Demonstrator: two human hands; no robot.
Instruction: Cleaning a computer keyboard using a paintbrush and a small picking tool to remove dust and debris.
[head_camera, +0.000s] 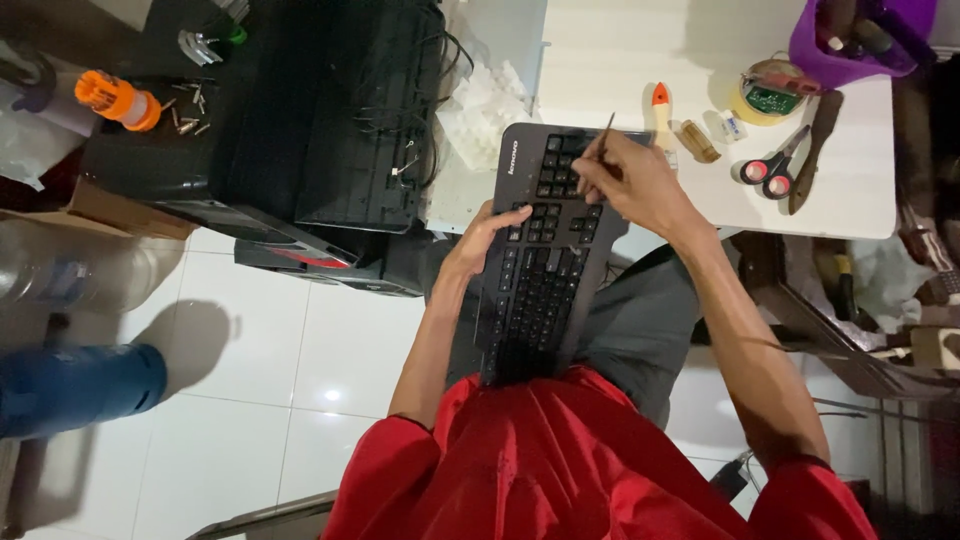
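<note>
The person is sitting with a black keyboard (545, 255) propped lengthwise on the lap, its top end leaning against the edge of the white table (620, 60), and appears to be mid-way through working on the upper key rows. The left hand (480, 235) is bracing the keyboard's left edge, fingers curled over onto the keys, while the right hand (625, 180) is pinching a thin stick-like tool (604, 138) between thumb and fingertips, tip down among the upper keys. Judging from this, the next move is calling for a steady brace and fine tip control; red-handled scissors (775, 165) are lying unused on the table.
</note>
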